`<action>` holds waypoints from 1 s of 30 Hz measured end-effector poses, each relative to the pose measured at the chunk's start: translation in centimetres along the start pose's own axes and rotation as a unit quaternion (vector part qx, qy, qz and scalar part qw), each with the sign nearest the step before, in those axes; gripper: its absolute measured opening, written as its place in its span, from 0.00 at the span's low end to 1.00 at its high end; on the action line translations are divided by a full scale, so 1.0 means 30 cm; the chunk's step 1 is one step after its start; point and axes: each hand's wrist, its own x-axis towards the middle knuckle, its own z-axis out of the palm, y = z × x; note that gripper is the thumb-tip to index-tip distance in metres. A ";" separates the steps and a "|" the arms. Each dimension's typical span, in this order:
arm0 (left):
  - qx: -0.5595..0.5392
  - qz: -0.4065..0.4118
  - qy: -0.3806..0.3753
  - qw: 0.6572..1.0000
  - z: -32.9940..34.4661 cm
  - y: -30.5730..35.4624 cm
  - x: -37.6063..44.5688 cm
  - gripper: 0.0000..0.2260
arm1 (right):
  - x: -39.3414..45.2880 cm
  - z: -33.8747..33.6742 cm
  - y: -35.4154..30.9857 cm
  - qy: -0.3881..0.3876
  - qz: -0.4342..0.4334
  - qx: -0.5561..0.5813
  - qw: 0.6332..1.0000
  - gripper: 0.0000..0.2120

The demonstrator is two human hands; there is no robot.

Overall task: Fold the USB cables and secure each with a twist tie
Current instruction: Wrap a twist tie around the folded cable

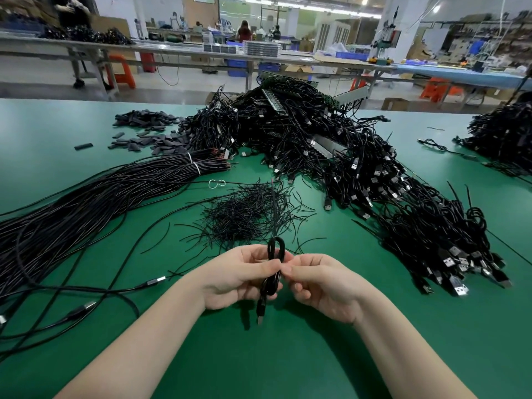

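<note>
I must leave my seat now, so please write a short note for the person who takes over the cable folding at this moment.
Left hand grips the folded cable at its middle.
Right hand pinches at the same spot, probably working a twist tie; the tie itself is too small to see.
Loose ties lie just behind the hands.
Straight cables wait on the left; a large heap is on the right.
Left: finish this tie, then continue.

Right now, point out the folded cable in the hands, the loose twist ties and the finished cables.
folded cable [275,249], head view, top loop above the fingers.
twist ties [247,214], head view, middle of the heap.
finished cables [431,240], head view, middle of the right pile.
</note>
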 end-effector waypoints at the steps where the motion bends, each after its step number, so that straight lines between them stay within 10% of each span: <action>1: -0.004 -0.004 -0.002 1.000 -0.004 0.001 -0.003 0.06 | 0.000 0.001 0.000 -0.004 0.001 -0.003 1.000 0.06; 10: -0.007 0.001 0.030 1.000 -0.006 -0.002 0.009 0.03 | 0.004 0.013 0.002 0.021 -0.008 -0.018 1.000 0.06; 14: 0.000 0.015 0.089 0.996 0.010 0.007 0.022 0.19 | 0.019 0.013 0.018 0.090 -0.119 -0.095 0.984 0.10; 23: 0.075 0.043 0.114 0.990 0.017 0.009 0.029 0.05 | 0.018 0.002 0.013 0.157 -0.215 -0.314 0.911 0.07; 28: 0.055 0.011 0.133 0.990 0.012 0.007 0.037 0.10 | 0.028 0.013 0.021 0.210 -0.322 -0.493 0.780 0.11; 30: -0.016 -0.045 0.129 0.990 0.013 0.018 0.035 0.10 | 0.033 0.020 0.031 0.215 -0.408 -0.594 0.660 0.07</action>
